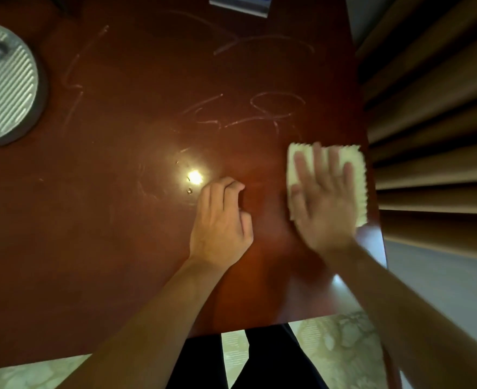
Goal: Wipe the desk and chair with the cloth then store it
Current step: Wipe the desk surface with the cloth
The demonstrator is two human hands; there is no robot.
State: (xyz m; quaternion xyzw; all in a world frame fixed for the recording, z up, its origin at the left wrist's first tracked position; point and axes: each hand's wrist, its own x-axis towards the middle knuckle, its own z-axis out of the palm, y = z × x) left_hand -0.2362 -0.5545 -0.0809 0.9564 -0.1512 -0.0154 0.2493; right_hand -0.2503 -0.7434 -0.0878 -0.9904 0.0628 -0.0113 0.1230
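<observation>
The step in hand is wiping the counter (119, 220); the chair and the storing look not yet begun, judging from the marks left on the wood. The pale cloth (356, 175) lies flat at the counter's 3 o'clock edge, and the right hand (321, 197) presses on it with fingers straight and spread, pointing toward 12 o'clock. The left hand (220, 217) rests on the bare wood just beside it at 9 o'clock, fingers loosely curled and holding nothing. Pale chalky scribbles (262, 108) run toward 12 o'clock and 10 o'clock, up to a round ribbed lamp base (4, 82). The next move likely calls for firm strokes toward 12 o'clock, then leftward, steering round that base.
</observation>
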